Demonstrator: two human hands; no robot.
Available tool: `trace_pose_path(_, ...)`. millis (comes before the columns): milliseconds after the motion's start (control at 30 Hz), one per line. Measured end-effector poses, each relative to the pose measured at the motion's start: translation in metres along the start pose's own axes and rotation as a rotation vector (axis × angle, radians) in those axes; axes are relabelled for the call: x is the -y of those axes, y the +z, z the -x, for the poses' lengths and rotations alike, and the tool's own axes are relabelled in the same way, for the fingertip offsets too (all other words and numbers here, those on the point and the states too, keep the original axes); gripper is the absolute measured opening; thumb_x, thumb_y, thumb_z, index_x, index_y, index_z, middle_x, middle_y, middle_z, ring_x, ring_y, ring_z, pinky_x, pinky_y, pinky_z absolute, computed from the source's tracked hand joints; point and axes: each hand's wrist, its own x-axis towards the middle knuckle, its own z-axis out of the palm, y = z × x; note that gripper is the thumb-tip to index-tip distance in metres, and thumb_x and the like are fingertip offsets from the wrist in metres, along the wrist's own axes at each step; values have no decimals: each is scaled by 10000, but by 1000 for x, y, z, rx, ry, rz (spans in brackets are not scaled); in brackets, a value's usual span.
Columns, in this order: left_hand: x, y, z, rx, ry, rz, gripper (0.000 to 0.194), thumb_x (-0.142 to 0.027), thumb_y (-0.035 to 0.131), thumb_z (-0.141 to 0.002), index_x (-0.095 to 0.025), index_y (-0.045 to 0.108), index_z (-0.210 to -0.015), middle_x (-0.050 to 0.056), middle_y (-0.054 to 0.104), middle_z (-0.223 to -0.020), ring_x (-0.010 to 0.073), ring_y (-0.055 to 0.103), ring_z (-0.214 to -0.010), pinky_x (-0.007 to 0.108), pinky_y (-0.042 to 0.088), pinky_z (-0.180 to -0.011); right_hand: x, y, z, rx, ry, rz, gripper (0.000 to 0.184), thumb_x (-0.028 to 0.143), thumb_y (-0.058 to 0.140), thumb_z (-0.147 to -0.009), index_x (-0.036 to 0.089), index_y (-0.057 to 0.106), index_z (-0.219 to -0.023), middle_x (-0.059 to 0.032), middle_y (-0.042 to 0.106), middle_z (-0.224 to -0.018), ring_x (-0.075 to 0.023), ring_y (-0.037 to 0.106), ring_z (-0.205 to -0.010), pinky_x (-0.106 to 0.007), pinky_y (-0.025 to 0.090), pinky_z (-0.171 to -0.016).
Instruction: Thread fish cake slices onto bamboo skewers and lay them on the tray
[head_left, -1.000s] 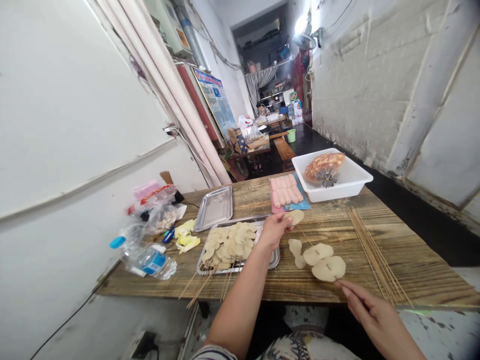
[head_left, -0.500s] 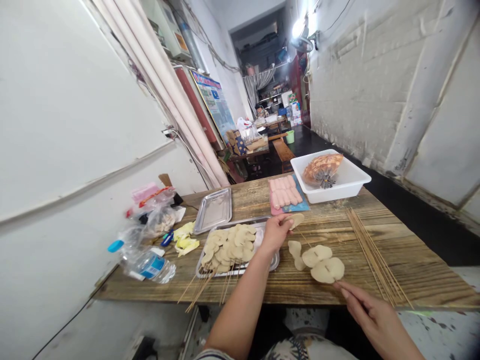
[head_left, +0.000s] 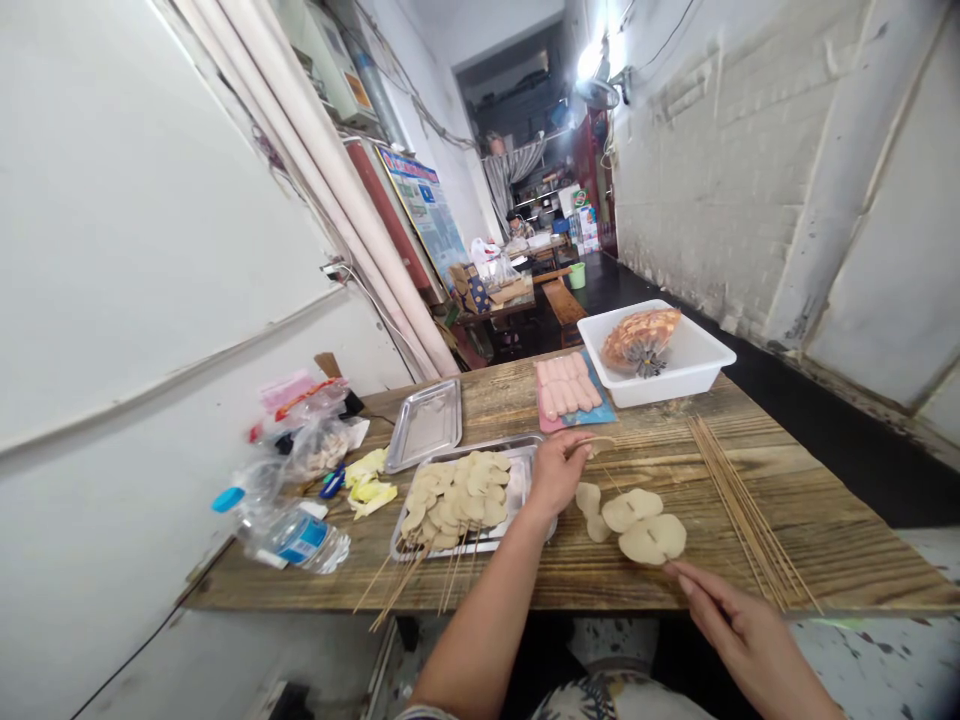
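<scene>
My left hand (head_left: 556, 475) pinches a thin, round beige slice (head_left: 601, 443) between thumb and fingers, tilted almost edge-on just above the table. In my right hand (head_left: 731, 625) is the lower end of a bamboo skewer (head_left: 611, 480), which carries two flat beige slices (head_left: 652, 540). The skewer's bare tip points up toward the left hand's slice; they look apart. Beside the skewered slices, loose beige slices (head_left: 591, 510) lie on the wood. Left of my forearm, a metal tray (head_left: 523, 490) holds a heap of skewered slices (head_left: 457, 500), their sticks hanging over its near edge.
Bare bamboo sticks (head_left: 742, 510) lie on the wooden table (head_left: 817, 500) at right. Behind are pink sausages (head_left: 566, 385) and a white tub (head_left: 701, 375) holding a bagged bundle. At left sit a second metal tray (head_left: 424, 425), a water bottle (head_left: 300, 535) and plastic bags (head_left: 319, 440).
The slice in my left hand has turned from showing its flat face to nearly edge-on. My right hand and its skewer stay almost where they were.
</scene>
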Motion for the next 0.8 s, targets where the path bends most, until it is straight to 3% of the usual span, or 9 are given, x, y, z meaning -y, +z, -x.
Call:
trace_pose_path(200,2,3,0,-20,-34,28,205,-224,637,-645,-178,676,-841,39,639,-823,159,545,-738,260,435,-668,0,-1,1,-10,1,-7,359,398,468,-813,188,689,-1002,-88,701,-993,-228,656,-902,-320,498,-821)
trace_pose_path(467,-8,-1,-1,98,-238,305,300,-309,695,-600,-128,654,-836,36,617,-752,101,502,-644,228,409,-593,-14,1,2,28,34,-93,365,406,501,-803,189,683,-1033,-85,709,-975,-208,676,-828,-255,533,-721)
trace_pose_path(800,-13,-7,-4,191,-346,455,258,-244,727,-593,-98,645,-789,44,605,-727,76,491,-623,227,395,-611,-24,6,2,18,129,-277,379,422,557,-772,175,685,-1028,-105,696,-1007,-208,664,-854,-257,519,-747)
